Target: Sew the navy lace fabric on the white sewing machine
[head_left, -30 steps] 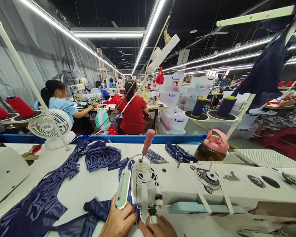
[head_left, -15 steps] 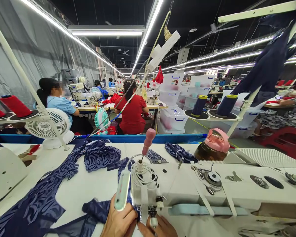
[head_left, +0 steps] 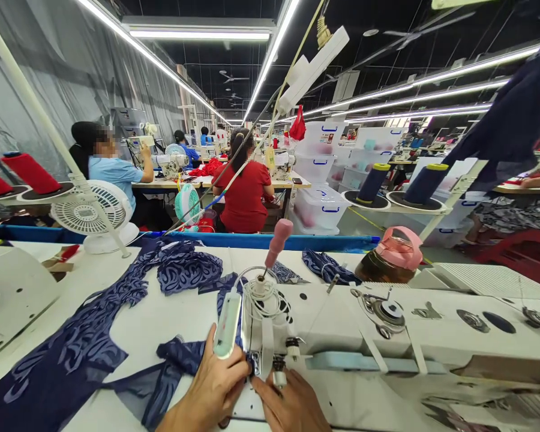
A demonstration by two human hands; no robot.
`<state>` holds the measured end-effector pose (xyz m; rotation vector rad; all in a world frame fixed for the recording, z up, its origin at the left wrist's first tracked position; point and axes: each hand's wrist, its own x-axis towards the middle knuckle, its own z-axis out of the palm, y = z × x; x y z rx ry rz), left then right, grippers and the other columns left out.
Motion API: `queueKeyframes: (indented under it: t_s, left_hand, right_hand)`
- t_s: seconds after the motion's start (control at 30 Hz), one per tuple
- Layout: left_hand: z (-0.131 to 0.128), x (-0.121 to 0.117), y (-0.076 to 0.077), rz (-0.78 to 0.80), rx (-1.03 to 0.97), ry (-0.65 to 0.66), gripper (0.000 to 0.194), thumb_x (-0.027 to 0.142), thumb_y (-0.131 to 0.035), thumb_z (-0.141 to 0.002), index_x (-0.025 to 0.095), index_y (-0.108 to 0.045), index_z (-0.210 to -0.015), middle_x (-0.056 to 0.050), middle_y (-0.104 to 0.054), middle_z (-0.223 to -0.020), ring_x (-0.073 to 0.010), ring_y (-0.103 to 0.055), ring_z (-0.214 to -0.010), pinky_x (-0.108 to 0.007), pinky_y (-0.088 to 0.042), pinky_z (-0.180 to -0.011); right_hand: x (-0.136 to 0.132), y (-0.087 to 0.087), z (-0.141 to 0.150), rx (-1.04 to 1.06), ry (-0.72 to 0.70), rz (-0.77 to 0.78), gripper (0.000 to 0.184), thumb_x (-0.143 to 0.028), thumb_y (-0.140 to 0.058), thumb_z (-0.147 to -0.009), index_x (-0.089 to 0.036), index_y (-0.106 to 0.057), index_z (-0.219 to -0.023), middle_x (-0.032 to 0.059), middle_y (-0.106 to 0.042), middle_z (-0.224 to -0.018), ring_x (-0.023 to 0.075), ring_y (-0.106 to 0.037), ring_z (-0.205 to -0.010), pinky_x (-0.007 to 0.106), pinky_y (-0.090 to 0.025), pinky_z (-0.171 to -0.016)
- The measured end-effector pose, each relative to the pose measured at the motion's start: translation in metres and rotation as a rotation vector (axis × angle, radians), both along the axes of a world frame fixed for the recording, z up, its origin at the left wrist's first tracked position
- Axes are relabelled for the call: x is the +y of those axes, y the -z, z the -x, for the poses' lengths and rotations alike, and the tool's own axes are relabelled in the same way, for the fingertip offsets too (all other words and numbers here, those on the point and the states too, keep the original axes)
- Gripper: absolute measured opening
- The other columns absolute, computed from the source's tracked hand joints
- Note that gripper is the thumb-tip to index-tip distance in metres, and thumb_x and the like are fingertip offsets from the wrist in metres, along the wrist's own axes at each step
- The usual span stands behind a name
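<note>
My left hand [head_left: 219,379] is closed at the needle area of a white sewing machine [head_left: 333,324], fingers curled on navy patterned fabric [head_left: 182,355]. Part of that cloth trails left from under the hand. My right hand [head_left: 292,401] sits just right of the presser foot [head_left: 255,363], its index fingertip meeting the left fingers at a small dark bit of the cloth. The rest of its grip is partly hidden behind the machine's needle parts. A pale clip-on lamp [head_left: 227,327] hangs above my left hand. A pink-handled screwdriver [head_left: 278,243] stands in the machine's top.
Navy patterned pieces [head_left: 85,336] spread across the left of the table. A pink-lidded jug [head_left: 390,255] stands behind the machine. A white fan [head_left: 92,210] and thread cones [head_left: 372,183] flank the table. Co-workers [head_left: 242,192] sit ahead, near stacked clear boxes [head_left: 317,207].
The view has tilted down a little, so the table and both hands appear higher. My hands stay at the presser foot. The co-worker in light blue has raised an arm towards their machine.
</note>
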<state>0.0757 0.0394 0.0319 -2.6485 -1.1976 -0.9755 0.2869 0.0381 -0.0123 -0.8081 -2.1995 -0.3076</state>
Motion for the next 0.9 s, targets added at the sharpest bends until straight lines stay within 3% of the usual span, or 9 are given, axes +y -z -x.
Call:
queueKeyframes:
  t_s: [0.27,0.43,0.67,0.8,0.9]
  left_hand:
    - [-0.009,-0.005,0.015,0.076,-0.035,-0.084,0.023,0.012,-0.041,-0.097,0.022,-0.061,-0.091,-0.002,-0.064,-0.084,-0.0174,-0.062,-0.080,-0.050,-0.050,-0.097]
    - [-0.003,-0.002,0.013,0.236,-0.069,-0.047,0.025,0.014,-0.044,-0.098,0.024,-0.065,-0.088,0.001,-0.064,-0.085,-0.0167,-0.062,-0.083,-0.048,-0.050,-0.099]
    - [0.001,0.001,0.007,0.301,-0.066,-0.026,0.023,0.015,-0.047,-0.099,0.026,-0.065,-0.090,0.001,-0.066,-0.087,-0.0165,-0.061,-0.085,-0.041,-0.052,-0.092]
    - [0.001,0.002,0.002,0.365,-0.086,-0.036,0.024,0.017,-0.046,-0.100,0.026,-0.066,-0.091,0.002,-0.067,-0.089,-0.0164,-0.060,-0.086,-0.038,-0.051,-0.090]
    - [0.001,0.002,0.000,0.401,-0.094,-0.049,0.024,0.020,-0.046,-0.101,0.025,-0.067,-0.090,0.001,-0.067,-0.088,-0.0177,-0.059,-0.090,-0.039,-0.050,-0.093]
  right_hand:
    - [-0.009,-0.016,-0.004,-0.065,-0.030,0.148,0.041,-0.008,-0.046,-0.090,-0.022,-0.062,-0.125,0.0057,-0.067,-0.092,0.0208,-0.060,-0.078,0.032,-0.045,-0.076]
    - [-0.008,-0.015,-0.004,-0.053,-0.027,0.140,0.039,-0.009,-0.047,-0.090,-0.024,-0.062,-0.124,0.0048,-0.067,-0.092,0.0217,-0.060,-0.081,0.033,-0.044,-0.077]
    - [-0.008,-0.029,-0.004,-0.055,-0.053,0.201,0.035,-0.008,-0.044,-0.094,-0.021,-0.063,-0.120,0.0047,-0.067,-0.091,0.0204,-0.061,-0.078,0.033,-0.048,-0.072]
    - [-0.007,-0.028,-0.005,-0.020,-0.069,0.211,0.030,-0.009,-0.041,-0.097,-0.020,-0.064,-0.113,0.0057,-0.067,-0.089,0.0188,-0.061,-0.075,0.030,-0.049,-0.067]
    - [-0.008,-0.026,-0.006,-0.033,-0.066,0.215,0.033,-0.008,-0.041,-0.096,-0.019,-0.063,-0.119,0.0061,-0.067,-0.089,0.0201,-0.061,-0.075,0.032,-0.049,-0.067]
